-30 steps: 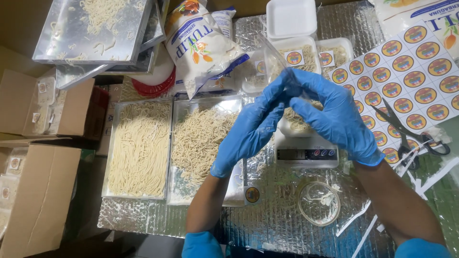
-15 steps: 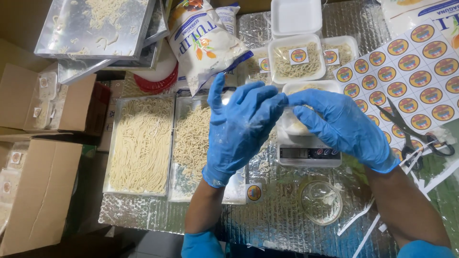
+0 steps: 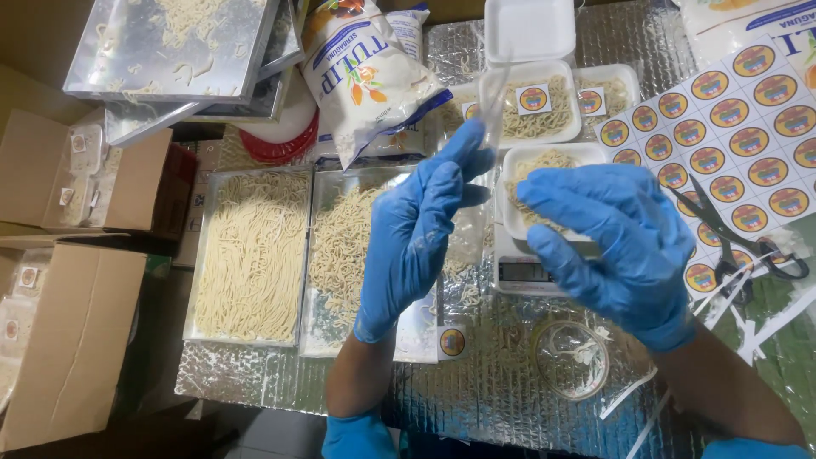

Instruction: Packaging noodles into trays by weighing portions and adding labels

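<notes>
A clear plastic lid [image 3: 493, 102] stands tilted above a white noodle-filled tray [image 3: 544, 183] (on a scale).

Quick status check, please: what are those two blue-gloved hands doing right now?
Left hand pinches clear lid, raised. Right hand on noodle tub atop scale. Nothing between them.

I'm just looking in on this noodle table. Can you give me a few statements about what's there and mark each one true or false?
1. Both hands wear blue gloves. True: left hand, right hand.
2. The left hand pinches a clear plastic lid. True.
3. The white tub on the scale is empty. False: it holds noodles.
4. The scissors lie in a noodle tray. False: they lie on the sticker sheet.
5. Two flat trays of noodles lie side by side. True.
</notes>
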